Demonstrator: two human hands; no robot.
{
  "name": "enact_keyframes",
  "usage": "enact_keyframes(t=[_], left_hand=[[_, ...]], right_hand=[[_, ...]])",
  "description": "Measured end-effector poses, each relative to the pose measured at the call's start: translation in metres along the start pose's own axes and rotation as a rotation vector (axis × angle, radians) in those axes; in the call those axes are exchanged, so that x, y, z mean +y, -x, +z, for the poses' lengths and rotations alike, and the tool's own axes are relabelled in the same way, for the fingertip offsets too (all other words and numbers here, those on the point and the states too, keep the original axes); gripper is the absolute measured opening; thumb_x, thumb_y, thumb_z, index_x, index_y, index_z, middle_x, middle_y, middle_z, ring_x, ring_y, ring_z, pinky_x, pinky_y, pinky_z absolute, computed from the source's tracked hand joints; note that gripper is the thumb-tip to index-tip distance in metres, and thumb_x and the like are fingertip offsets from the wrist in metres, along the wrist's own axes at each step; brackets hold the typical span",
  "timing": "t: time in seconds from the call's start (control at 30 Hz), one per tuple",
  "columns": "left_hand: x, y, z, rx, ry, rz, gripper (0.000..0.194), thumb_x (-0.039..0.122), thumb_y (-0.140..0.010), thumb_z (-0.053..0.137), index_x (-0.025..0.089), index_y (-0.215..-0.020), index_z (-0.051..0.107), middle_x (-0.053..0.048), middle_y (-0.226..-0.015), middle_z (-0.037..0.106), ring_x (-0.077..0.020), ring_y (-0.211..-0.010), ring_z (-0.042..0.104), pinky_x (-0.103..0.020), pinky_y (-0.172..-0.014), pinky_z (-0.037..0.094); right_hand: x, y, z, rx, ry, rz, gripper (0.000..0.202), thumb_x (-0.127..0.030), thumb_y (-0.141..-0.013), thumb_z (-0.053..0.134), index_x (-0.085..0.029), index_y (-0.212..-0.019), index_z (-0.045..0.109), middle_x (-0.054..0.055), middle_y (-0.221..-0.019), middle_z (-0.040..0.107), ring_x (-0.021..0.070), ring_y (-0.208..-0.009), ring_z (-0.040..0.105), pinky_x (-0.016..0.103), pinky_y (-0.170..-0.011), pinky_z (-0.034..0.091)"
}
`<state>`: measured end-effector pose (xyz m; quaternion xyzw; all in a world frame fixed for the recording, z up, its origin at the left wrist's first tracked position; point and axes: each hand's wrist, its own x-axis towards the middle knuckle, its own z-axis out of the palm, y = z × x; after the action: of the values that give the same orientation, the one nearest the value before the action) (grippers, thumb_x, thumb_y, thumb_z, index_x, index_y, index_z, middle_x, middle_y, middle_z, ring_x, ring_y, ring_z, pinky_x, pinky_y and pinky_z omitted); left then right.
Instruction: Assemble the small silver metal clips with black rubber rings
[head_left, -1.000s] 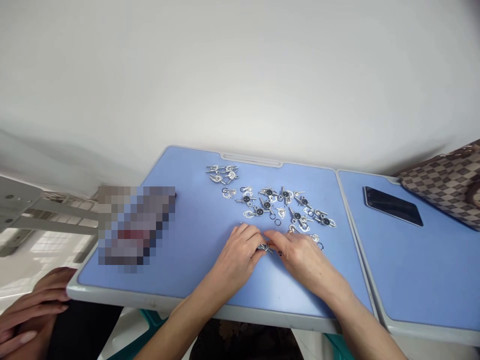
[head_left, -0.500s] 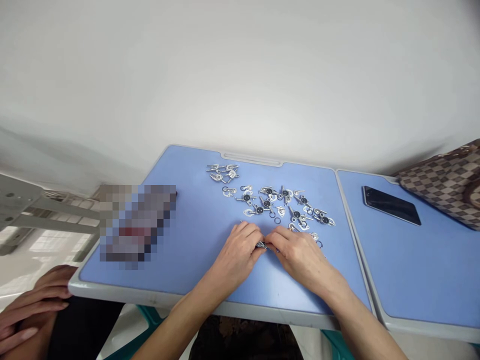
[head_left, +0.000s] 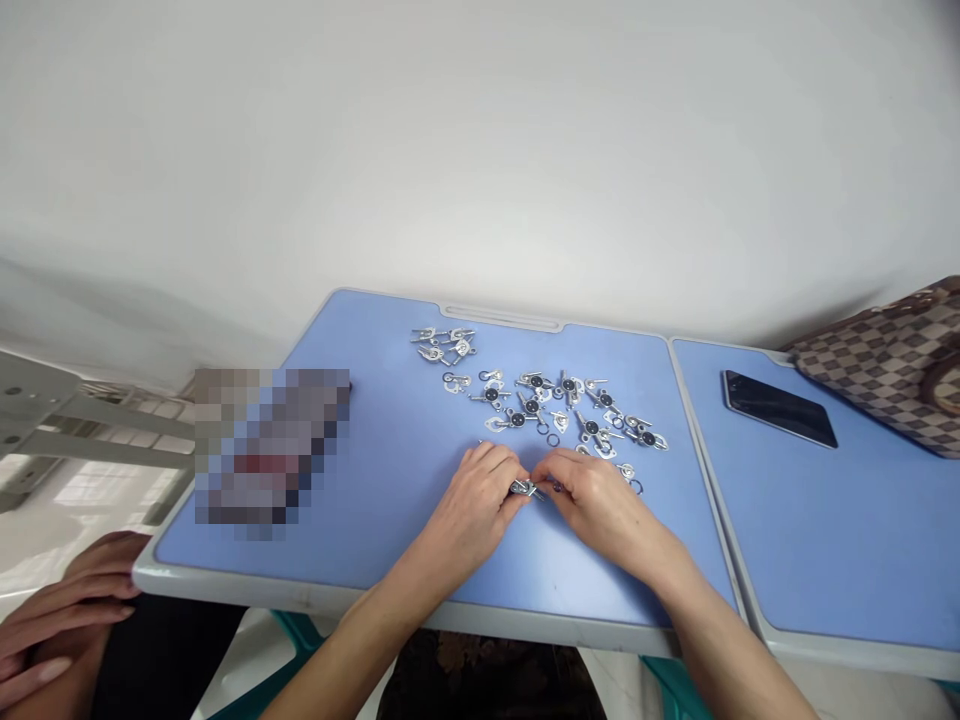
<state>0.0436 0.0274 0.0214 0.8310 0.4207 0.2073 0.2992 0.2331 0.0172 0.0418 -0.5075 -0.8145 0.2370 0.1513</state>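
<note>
My left hand [head_left: 484, 490] is closed around a small silvery metal fitting [head_left: 525, 488], whose pin-like end pokes out between the fingertips. From the right, my right hand [head_left: 592, 490] meets it in a pinch, fingertips right at the fitting's end. A tiny dark bit shows under these fingers, too small to make out. Just beyond both hands lie several similar metal fittings with round black discs [head_left: 532, 406], mixed with flat silvery plates [head_left: 559, 421] and thin dark rings [head_left: 553, 440]. Farther back and left sits a cluster of fittings without black discs [head_left: 459, 350].
A blurred-out dark object [head_left: 289, 440] rests at the left of the blue table [head_left: 390, 500]. On the adjoining right table are a black phone [head_left: 780, 408] and a checked bag [head_left: 885, 360]. Another person's hands [head_left: 67, 610] rest at lower left. A white wall stands behind.
My right fingertips have drawn slightly right, and more of the metal fitting shows between the hands. The view has shifted a little; the parts on the table lie as before.
</note>
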Motion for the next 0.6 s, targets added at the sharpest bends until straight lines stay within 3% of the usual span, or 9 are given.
enact_keyframes(t=[0.23,0.6], left_hand=[[-0.0003,0.0009,-0.0001,0.002,0.032,0.003,0.009,0.011,-0.088,0.064,0.016,-0.093,0.06,-0.003,-0.096,0.061,-0.0201,-0.095,0.051,-0.036,-0.084,0.044],[-0.0018,-0.0006,0.0001,0.018,0.026,0.012,0.011,0.011,-0.086,0.066,0.017,-0.09,0.059,-0.002,-0.093,0.061,-0.0195,-0.092,0.052,-0.036,-0.082,0.045]], right_hand=[[-0.0005,-0.0054,-0.0075,0.008,-0.219,0.078,0.022,-0.003,-0.086,0.058,-0.021,-0.088,0.07,-0.001,-0.083,0.071,0.014,-0.077,0.064,0.026,-0.072,0.047],[-0.0008,-0.0061,-0.0024,0.036,-0.266,0.088,0.021,-0.001,-0.085,0.061,-0.02,-0.083,0.07,-0.001,-0.081,0.068,0.013,-0.075,0.062,0.024,-0.07,0.046]])
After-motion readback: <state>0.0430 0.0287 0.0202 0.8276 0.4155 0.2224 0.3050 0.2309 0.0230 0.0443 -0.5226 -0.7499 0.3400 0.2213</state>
